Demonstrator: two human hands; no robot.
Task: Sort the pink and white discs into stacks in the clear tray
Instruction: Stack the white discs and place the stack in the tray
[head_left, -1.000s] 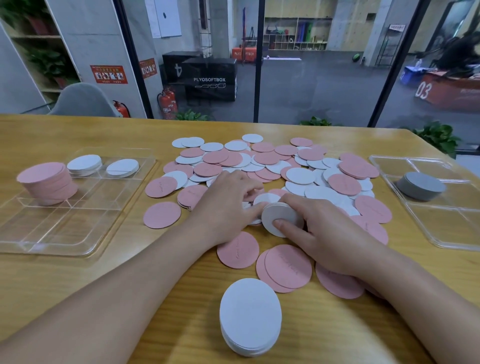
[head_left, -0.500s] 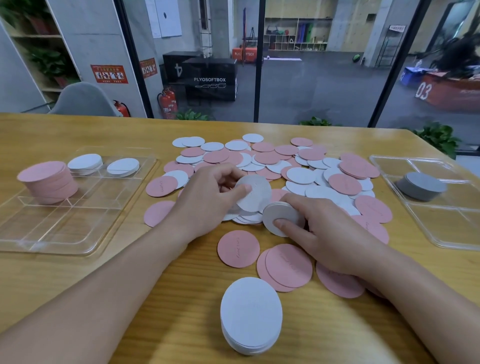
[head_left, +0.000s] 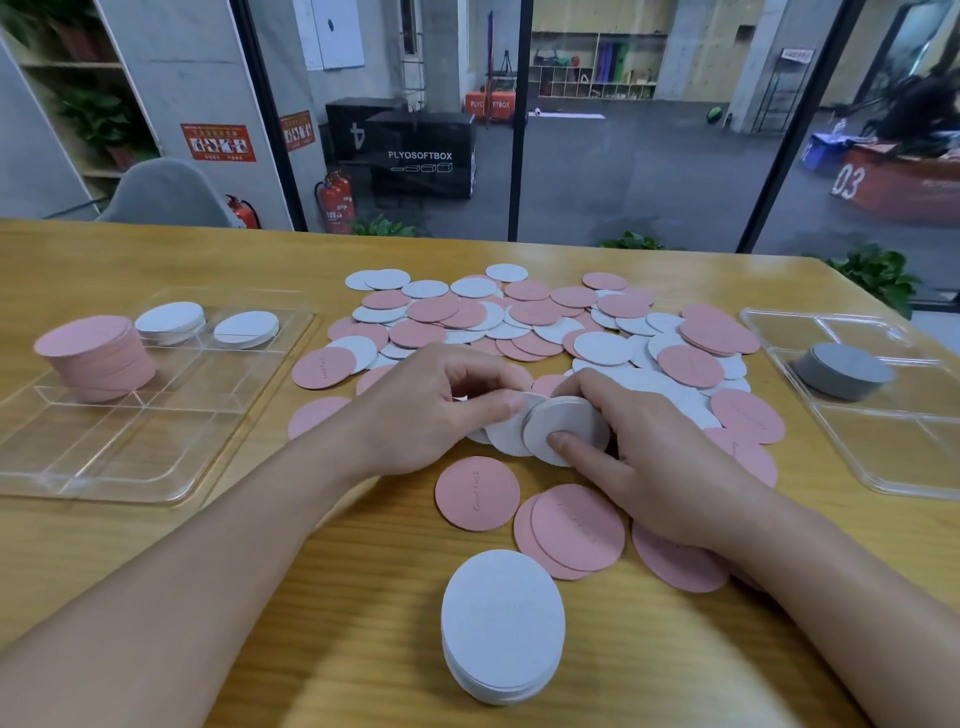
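Head view: the left hand (head_left: 431, 410) pinched a single white disc (head_left: 506, 431) between thumb and curled fingers, its edge meeting a small white stack (head_left: 566, 428). The right hand (head_left: 649, 457) gripped that stack, thumb across its near face, fingers curled behind. Both sat at the near edge of the loose pile (head_left: 545, 322) on the table (head_left: 156, 545). The clear tray (head_left: 119, 441) lay well apart to the left, holding a pink stack (head_left: 96, 358) and two white stacks (head_left: 208, 322). The left hand was judged nearer the tray; a further white stack (head_left: 503, 626) stood nearest the camera.
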